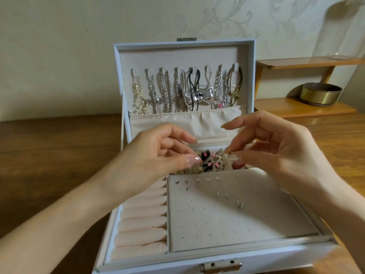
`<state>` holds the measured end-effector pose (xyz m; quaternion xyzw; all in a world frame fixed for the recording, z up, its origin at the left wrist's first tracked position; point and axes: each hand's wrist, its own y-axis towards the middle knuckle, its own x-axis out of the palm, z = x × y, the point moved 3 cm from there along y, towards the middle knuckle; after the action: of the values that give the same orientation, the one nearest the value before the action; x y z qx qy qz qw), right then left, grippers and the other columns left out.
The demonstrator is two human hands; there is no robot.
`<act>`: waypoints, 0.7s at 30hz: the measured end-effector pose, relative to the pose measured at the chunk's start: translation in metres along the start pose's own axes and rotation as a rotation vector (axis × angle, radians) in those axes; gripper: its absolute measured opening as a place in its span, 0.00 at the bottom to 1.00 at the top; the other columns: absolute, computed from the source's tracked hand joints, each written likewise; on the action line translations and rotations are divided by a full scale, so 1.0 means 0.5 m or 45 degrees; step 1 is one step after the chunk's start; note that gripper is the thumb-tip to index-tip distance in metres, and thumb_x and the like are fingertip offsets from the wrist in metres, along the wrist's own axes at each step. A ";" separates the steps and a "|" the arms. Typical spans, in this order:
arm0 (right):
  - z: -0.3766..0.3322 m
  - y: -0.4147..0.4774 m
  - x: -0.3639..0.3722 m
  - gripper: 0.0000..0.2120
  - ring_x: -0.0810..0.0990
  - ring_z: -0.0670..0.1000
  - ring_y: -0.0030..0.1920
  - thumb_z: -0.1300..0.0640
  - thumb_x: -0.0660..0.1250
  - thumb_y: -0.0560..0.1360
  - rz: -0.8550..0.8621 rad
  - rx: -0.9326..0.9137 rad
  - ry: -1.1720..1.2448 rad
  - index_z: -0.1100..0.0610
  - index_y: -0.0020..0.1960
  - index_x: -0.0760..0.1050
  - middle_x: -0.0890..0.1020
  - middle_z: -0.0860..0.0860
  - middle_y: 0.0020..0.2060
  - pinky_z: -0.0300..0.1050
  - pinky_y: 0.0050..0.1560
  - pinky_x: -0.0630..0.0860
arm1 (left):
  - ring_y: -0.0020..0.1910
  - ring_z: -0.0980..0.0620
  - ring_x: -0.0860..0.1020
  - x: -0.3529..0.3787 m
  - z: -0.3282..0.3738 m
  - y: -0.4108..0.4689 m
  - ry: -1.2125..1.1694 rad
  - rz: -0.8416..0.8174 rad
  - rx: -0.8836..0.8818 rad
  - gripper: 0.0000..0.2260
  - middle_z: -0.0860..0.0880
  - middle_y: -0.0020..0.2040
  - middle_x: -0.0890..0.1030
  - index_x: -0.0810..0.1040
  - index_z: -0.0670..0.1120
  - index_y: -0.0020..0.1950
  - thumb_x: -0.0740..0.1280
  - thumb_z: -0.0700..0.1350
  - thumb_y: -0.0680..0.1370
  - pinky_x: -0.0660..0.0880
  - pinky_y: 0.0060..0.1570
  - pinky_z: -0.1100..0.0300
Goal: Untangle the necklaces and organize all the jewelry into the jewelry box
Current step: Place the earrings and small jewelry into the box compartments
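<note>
Glossy metal necklaces — matt cloth-lined jewelry box, wooden table.

Nothing to read from where I stand.
No lettering, number or brand shows on the jewelry box, its clasp or the bowl.

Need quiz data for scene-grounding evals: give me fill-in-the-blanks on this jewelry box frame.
1. In the jewelry box, the necklaces hang from hooks on the inside of the ____.
2. The stud earrings sit on the panel to the ____ of the ring rolls.
3. The gold tin stands on the ____ shelf.
Missing words: lid; right; lower.
</note>
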<state>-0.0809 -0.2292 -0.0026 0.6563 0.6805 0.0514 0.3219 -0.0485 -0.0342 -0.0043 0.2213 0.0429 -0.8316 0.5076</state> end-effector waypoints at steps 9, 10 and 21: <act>-0.018 -0.004 0.011 0.18 0.84 0.45 0.39 0.63 0.73 0.64 -0.058 -0.162 -0.074 0.46 0.48 0.78 0.84 0.44 0.35 0.44 0.44 0.80 | 0.40 0.53 0.82 0.054 0.021 0.030 -0.151 -0.031 -0.073 0.15 0.44 0.42 0.84 0.78 0.43 0.48 0.75 0.38 0.63 0.78 0.45 0.64; -0.018 -0.004 0.011 0.17 0.84 0.45 0.39 0.63 0.73 0.64 -0.053 -0.172 -0.081 0.46 0.48 0.78 0.84 0.44 0.35 0.44 0.44 0.80 | 0.39 0.54 0.82 0.054 0.020 0.029 -0.173 -0.041 -0.070 0.15 0.45 0.40 0.84 0.79 0.43 0.47 0.75 0.40 0.62 0.78 0.44 0.64; -0.013 -0.004 0.013 0.15 0.84 0.45 0.39 0.64 0.73 0.65 -0.075 -0.172 -0.041 0.48 0.47 0.79 0.85 0.44 0.36 0.39 0.43 0.79 | 0.36 0.57 0.80 0.059 0.016 0.029 -0.204 -0.072 0.023 0.15 0.51 0.34 0.82 0.78 0.44 0.44 0.74 0.39 0.60 0.76 0.39 0.68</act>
<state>-0.0854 -0.2210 -0.0011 0.6134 0.6893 0.0771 0.3777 -0.0499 -0.0676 -0.0070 0.1574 0.0008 -0.8609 0.4838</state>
